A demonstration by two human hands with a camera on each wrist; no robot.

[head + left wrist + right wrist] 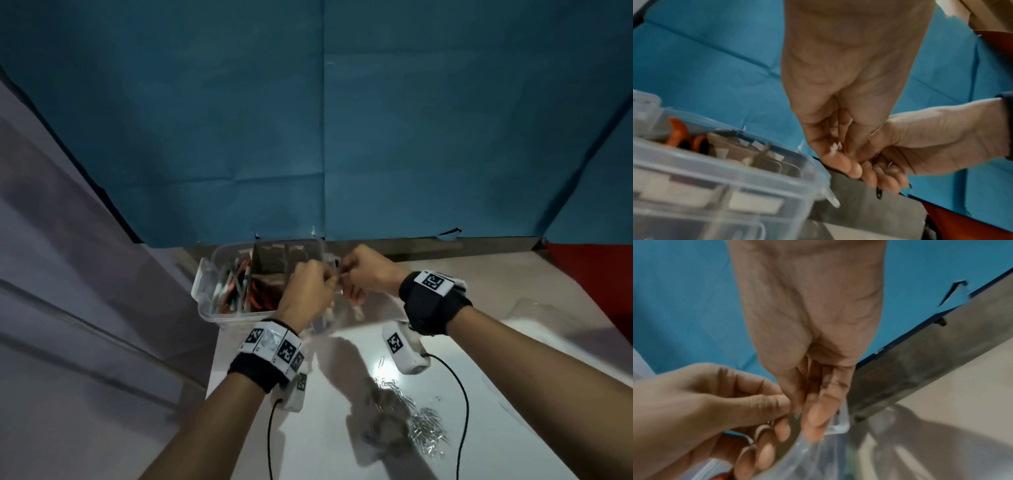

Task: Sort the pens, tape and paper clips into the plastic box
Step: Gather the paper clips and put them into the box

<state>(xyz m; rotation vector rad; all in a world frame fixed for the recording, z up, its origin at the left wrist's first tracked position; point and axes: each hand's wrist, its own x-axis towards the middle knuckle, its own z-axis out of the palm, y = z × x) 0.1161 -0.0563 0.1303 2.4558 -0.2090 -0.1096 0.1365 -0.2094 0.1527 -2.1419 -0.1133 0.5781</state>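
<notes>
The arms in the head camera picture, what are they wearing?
Both arms are bare, with no sleeves. Each wrist has a black band carrying white blocks printed with black-and-white square codes. A small white camera box hangs under each wrist, and a thin black cable trails from each box. The left hand and right hand are bare.
</notes>
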